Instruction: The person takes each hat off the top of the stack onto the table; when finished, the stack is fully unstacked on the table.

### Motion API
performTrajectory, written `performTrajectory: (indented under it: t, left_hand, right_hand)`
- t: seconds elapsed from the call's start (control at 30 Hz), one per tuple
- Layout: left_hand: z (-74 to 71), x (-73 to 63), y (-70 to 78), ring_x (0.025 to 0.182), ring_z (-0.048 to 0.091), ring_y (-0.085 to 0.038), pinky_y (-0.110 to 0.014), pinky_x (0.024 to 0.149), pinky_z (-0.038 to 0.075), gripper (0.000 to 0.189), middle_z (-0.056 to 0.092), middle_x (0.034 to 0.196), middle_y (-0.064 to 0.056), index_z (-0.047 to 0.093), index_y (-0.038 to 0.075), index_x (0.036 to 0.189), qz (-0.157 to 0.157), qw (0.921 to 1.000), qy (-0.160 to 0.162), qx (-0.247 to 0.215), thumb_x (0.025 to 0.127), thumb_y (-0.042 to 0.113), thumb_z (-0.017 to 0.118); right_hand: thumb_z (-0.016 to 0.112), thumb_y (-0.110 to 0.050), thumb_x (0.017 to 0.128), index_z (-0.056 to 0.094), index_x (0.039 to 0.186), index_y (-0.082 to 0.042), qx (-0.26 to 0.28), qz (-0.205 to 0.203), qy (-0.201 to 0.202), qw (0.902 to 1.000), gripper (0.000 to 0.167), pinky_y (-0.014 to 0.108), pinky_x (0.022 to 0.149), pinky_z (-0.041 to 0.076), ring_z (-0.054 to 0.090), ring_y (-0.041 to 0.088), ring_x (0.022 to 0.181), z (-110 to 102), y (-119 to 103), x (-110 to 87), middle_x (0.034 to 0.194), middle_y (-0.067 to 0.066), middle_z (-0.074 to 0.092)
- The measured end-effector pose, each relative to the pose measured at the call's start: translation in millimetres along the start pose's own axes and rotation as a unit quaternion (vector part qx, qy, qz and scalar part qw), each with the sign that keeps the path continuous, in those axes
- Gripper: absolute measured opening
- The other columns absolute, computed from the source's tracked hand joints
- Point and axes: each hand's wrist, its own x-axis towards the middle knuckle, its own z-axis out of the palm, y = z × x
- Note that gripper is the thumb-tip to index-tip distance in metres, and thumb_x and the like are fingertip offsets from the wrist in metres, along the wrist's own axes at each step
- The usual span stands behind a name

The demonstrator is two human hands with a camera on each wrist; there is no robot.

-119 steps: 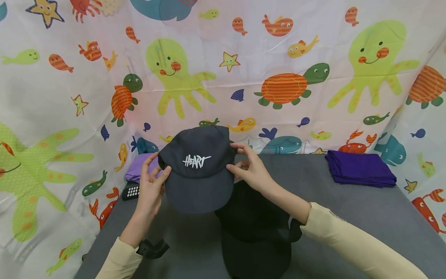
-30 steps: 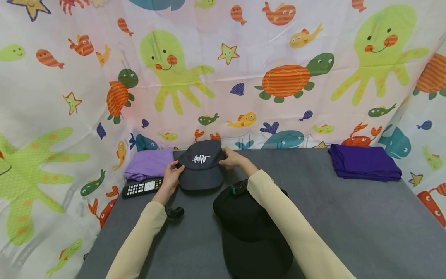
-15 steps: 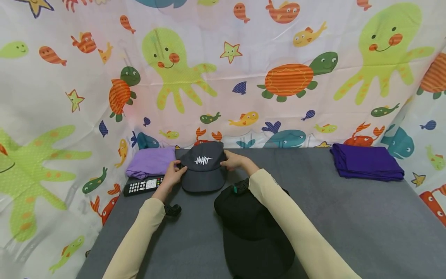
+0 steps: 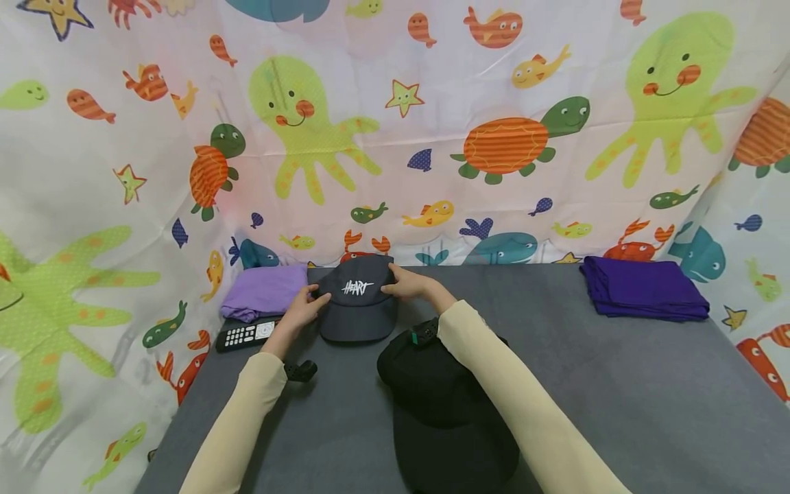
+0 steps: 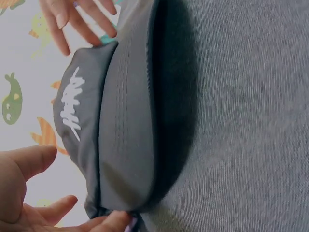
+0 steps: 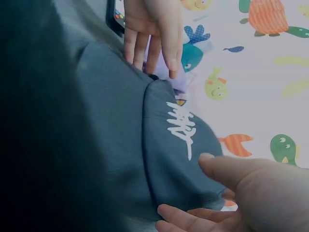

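Left hand (image 4: pixel 300 312) and right hand (image 4: pixel 409 283), fingers loosely spread, touch the grey cap (image 4: pixel 358 321), mid-frame; left-wrist view alone shows the left thumb (image 5: pixel 35 160) clear.

Two hands (image 4: pixel 302 310) (image 4: pixel 412 284), two caps (image 4: pixel 358 309) (image 4: pixel 447 412), two purple cloths (image 4: pixel 265 291) (image 4: pixel 644 288), one remote control (image 4: pixel 247 334), two wrist-worn devices (image 4: pixel 301 371) (image 4: pixel 424 332), one grey tabletop (image 4: pixel 586 384)

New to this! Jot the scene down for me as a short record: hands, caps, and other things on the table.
HEART cap: dark, brim toward the person
Left hand: at the cap's left side
Right hand: at its right side
Black cap: nearer the person, partly hidden by the right sleeve
Far left: lilac cloth, black remote
Far right: folded purple cloth
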Motion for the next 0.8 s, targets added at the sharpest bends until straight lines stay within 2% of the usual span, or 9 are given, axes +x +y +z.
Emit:
performTrajectory:
  t: [0.07,0.17,0.23,0.37,0.47,0.63,0.7,0.8]
  left_hand:
    - [2.1,-2.9,2.5,0.132,0.027,-0.042,-0.052,0.105,0.029,0.065,0.022,0.145,-0.029,0.020,-0.002,0.145,0.015,0.9996,0.005,0.024,0.096,0.029,0.050]
    - [4.8,-6.9,6.1,0.136,0.021,-0.041,-0.052,0.108,0.023,0.064,0.019,0.148,-0.027,0.022,-0.001,0.144,0.031,0.9985,0.009,0.044,0.096,0.029,0.051]
    - [5.8,-8.8,7.1,0.136,0.020,-0.041,-0.052,0.109,0.022,0.064,0.019,0.148,-0.027,0.022,-0.001,0.144,0.037,0.9983,0.011,0.045,0.096,0.029,0.051]
    - [6.5,-11.9,6.6,0.135,0.021,-0.041,-0.052,0.108,0.022,0.062,0.020,0.148,-0.027,0.023,-0.001,0.144,0.056,0.9977,0.015,0.036,0.096,0.027,0.051]
    - [8.3,-15.6,6.3,0.135,0.023,-0.041,-0.052,0.108,0.023,0.062,0.021,0.147,-0.026,0.025,0.001,0.144,0.067,0.9973,0.017,0.027,0.095,0.027,0.052]
    - [13.6,-23.6,9.8,0.131,0.027,-0.045,-0.055,0.104,0.028,0.062,0.021,0.147,-0.027,0.025,0.004,0.144,0.068,0.9975,0.006,0.019,0.095,0.030,0.053]
    - [15.9,-26.4,11.1,0.130,0.028,-0.046,-0.056,0.103,0.030,0.062,0.021,0.146,-0.027,0.025,0.005,0.145,0.069,0.9974,0.001,0.018,0.095,0.030,0.052]
    - [18.6,-30.7,12.2,0.130,0.029,-0.047,-0.056,0.102,0.031,0.062,0.022,0.146,-0.027,0.025,0.006,0.145,0.074,0.9971,-0.005,0.015,0.095,0.031,0.052]
  right_hand:
    - [0.046,-0.021,0.098,-0.004,0.148,-0.001,-0.011,-0.003,0.004,0.9999,0.074,0.043,0.108,0.029,0.008,0.030,0.142,-0.6,-2.1,0.4,0.154,0.019,-0.002]
    - [0.046,-0.024,0.098,-0.003,0.148,-0.002,-0.019,-0.003,0.006,0.9998,0.073,0.043,0.110,0.026,0.008,0.029,0.142,-2.8,-8.6,-0.3,0.155,0.017,-0.002]
    - [0.046,-0.027,0.098,-0.002,0.148,-0.002,-0.034,-0.007,0.008,0.9993,0.074,0.043,0.112,0.021,0.006,0.028,0.142,-3.0,-16.1,-3.0,0.155,0.016,-0.001]
    - [0.047,-0.029,0.097,0.004,0.149,-0.004,-0.074,-0.021,0.000,0.9970,0.072,0.043,0.113,0.018,0.010,0.028,0.142,-1.3,-30.7,-9.9,0.155,0.015,0.007]
    - [0.047,-0.030,0.097,0.007,0.149,-0.007,-0.086,-0.039,-0.009,0.9955,0.070,0.044,0.112,0.022,0.015,0.027,0.141,0.1,-38.4,-16.3,0.155,0.012,0.011]
    - [0.050,-0.027,0.096,0.014,0.149,-0.009,-0.104,-0.079,0.012,0.9914,0.066,0.044,0.105,0.034,0.033,0.032,0.133,-0.9,-50.1,-29.6,0.153,0.011,0.020]
    - [0.051,-0.027,0.096,0.016,0.149,-0.010,-0.097,-0.089,0.021,0.9911,0.066,0.044,0.101,0.039,0.039,0.035,0.130,-2.4,-54.5,-35.9,0.152,0.011,0.022]
    - [0.052,-0.028,0.095,0.017,0.148,-0.011,-0.081,-0.101,0.028,0.9912,0.066,0.045,0.099,0.040,0.040,0.036,0.129,-4.9,-59.2,-46.4,0.152,0.013,0.023]
